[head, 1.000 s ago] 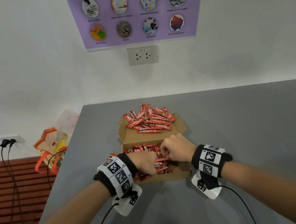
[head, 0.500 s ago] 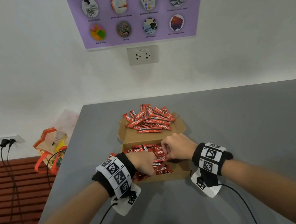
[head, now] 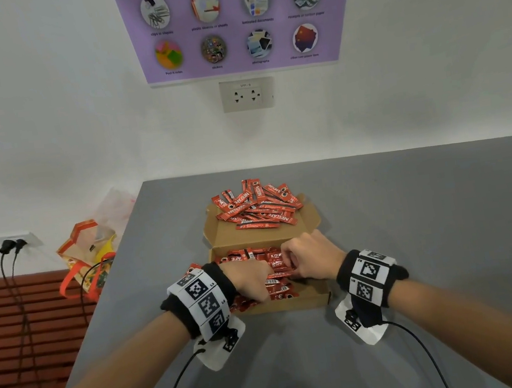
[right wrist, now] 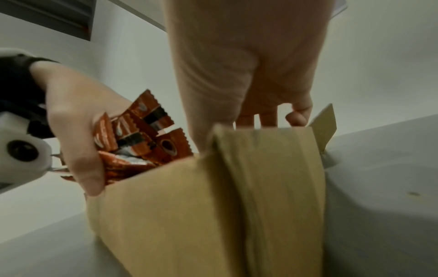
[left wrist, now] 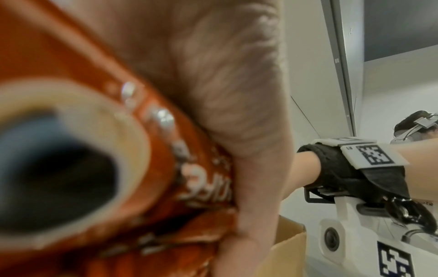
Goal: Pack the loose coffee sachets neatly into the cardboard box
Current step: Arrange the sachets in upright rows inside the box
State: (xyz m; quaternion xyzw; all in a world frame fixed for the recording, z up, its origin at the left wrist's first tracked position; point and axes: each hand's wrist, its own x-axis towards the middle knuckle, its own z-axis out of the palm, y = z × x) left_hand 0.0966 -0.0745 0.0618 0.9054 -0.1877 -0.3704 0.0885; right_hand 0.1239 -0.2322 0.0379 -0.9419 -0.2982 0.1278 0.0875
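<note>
Brown corrugated cardboard box (head: 290,301) on matte grey tabletop (head: 412,205), left hand (head: 249,278) fingers clamped on glossy crinkle-edged sachets (right wrist: 142,135) — right hand (head: 313,259) fingers curled, pinching sachets inside the box.

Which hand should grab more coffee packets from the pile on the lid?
Probably the right hand: the left hand already grips a bunch of red coffee sachets inside the brown cardboard box.

readable print on the poster, the socket and the sachets
the purple poster (head: 236,20) reads "before using the paper shredder, make sure these items are not in your pile"; the wall socket (head: 247,94) is marked "spp-9"; the red coffee sachets (head: 257,205) say "nescafe".
</note>
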